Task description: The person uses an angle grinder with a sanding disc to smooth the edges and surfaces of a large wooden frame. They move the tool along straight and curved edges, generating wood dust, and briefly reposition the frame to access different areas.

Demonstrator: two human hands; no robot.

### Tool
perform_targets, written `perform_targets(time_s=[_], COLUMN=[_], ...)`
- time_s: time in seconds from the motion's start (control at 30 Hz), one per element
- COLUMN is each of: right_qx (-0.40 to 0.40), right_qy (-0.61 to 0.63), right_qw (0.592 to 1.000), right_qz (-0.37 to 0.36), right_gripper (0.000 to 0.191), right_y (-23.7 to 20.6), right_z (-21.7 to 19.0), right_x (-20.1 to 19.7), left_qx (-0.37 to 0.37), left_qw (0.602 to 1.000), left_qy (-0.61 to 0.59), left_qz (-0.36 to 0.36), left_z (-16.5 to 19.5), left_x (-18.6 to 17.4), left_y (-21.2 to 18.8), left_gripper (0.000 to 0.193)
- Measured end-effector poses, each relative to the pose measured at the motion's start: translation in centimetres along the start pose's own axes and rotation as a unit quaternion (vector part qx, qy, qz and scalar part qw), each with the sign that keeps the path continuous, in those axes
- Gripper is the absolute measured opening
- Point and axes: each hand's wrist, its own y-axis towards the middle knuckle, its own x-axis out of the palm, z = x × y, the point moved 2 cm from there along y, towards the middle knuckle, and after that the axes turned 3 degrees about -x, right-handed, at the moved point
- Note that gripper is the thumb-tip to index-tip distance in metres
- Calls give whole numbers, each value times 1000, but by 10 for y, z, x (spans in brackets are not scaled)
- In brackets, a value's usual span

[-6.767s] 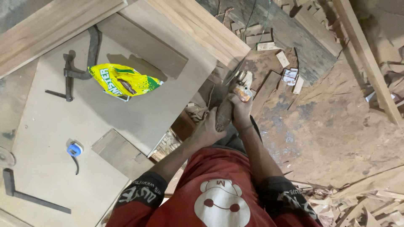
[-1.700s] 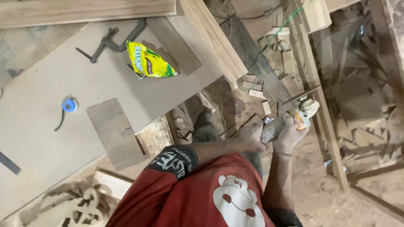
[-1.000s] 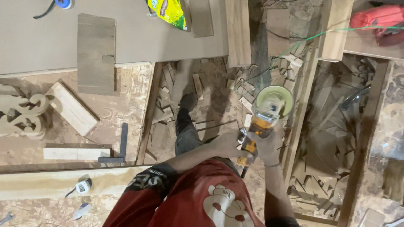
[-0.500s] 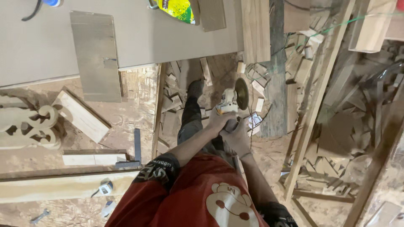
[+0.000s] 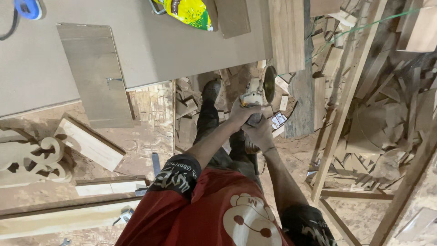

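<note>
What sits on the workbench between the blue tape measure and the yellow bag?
In the head view, a flat brown board lies on the workbench, between the blue tape measure and yellow bag.

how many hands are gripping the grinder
2. The left hand wraps the front of the angle grinder, close behind its disc. The right hand grips the rear of the body, nearer the person. No other hands show.
</note>
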Motion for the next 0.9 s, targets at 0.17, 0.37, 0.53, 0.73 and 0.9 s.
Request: perform_targets(time_s=[0.17, 0.37, 0.53, 0.73, 0.9], right_qx=[44, 73, 47, 97, 90], right_qy=[-13, -31, -53, -14, -10], right_qw=[998, 995, 997, 992, 994], right_qz=[-32, -66, -33, -85, -67], right_gripper=[45, 42, 45, 36, 38], right_y=[15, 25, 28, 27, 18], right_z=[-8, -11, -15, -19, -20], right_x=[-7, -17, -25, -35, -44], left_qx=[-13, -30, -93, -9, -24], left_qw=[999, 999, 992, 1000, 998], left_qy=[-39, -19, -49, -23, -22], left_qz=[-18, -7, 70, 0, 49], left_z=[11, 16, 10, 0, -7], left_x=[3, 9, 12, 16, 20], left_y=[9, 15, 20, 27, 22], left_gripper=[31, 29, 35, 27, 30])
